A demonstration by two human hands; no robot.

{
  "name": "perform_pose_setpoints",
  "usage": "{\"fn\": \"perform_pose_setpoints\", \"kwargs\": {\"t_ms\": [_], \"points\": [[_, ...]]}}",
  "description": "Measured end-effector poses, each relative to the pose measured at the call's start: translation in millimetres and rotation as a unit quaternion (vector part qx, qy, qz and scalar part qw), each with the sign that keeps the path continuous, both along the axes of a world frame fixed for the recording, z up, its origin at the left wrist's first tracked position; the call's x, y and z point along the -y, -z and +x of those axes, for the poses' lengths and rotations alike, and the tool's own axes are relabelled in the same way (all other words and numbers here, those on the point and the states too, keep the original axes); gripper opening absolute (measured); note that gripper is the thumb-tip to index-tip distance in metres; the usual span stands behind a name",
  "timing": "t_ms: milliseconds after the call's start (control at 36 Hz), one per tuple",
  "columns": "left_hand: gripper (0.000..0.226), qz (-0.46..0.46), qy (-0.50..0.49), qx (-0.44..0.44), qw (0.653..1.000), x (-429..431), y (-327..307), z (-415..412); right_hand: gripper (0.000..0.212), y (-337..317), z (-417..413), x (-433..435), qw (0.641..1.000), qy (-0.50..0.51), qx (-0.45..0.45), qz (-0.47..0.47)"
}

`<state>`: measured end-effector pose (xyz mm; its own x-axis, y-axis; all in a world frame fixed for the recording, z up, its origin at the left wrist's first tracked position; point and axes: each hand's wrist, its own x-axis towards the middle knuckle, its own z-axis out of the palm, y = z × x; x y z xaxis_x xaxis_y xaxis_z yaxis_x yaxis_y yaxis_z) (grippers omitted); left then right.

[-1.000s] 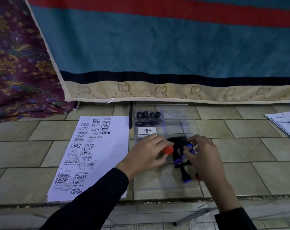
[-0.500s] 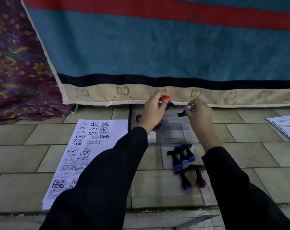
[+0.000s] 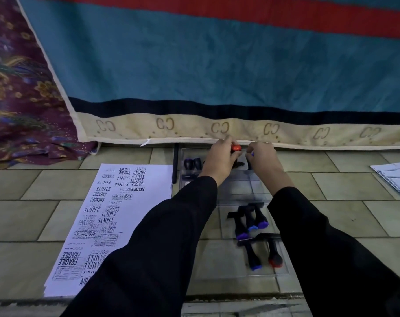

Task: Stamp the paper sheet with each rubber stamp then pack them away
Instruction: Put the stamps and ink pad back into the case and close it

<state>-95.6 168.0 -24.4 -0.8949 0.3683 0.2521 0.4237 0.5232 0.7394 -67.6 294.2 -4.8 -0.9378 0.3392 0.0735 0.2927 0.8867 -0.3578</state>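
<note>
Black impressions crowd the paper sheet [image 3: 125,225] — SAMPLE, FRAGILE, AIR MAIL, AMENDED, EXPRESS and FAX OUT, several upside down — while a repeated "CC" monogram lines the hanging cloth's cream border [image 3: 194,131].

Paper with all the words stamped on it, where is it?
In the head view the paper sheet lies on the tiled surface on the left, beside the clear stamp box.

**A:** where's the cam sitting?
**B:** on the person's head, wide-angle, tilted forward and down over both sleeves [image 3: 171,236], close above the tiled floor [image 3: 366,213], facing the striped blanket [image 3: 194,65]. Just that one view.
</note>
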Motion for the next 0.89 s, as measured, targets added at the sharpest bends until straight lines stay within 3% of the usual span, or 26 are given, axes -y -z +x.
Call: {"fn": "perform_pose_setpoints", "kwargs": {"t_ms": [194,472,694,889], "points": [[0.025,-0.169,-0.041,-0.114,0.978,-1.1,-2.4,-3.2,0.014,3.0,-4.3,2.3,0.999,0.011,0.036,-0.01],[0.022,-0.228,-0.05,-0.098,0.967,-7.3,-5.2,-6.9,0.014,1.8,-6.7,4.8,0.999,0.004,0.041,0.019],[0.02,-0.331,-0.073,-0.102,0.935,-9.4,-3.1,-7.3,0.02,0.5,-9.1,11.2,0.995,-0.013,0.077,0.064],[0.013,-0.364,-0.079,-0.105,0.922,-10.5,-1.2,-4.2,0.022,11.7,-12.1,12.3,0.994,-0.012,0.093,0.05]]}}
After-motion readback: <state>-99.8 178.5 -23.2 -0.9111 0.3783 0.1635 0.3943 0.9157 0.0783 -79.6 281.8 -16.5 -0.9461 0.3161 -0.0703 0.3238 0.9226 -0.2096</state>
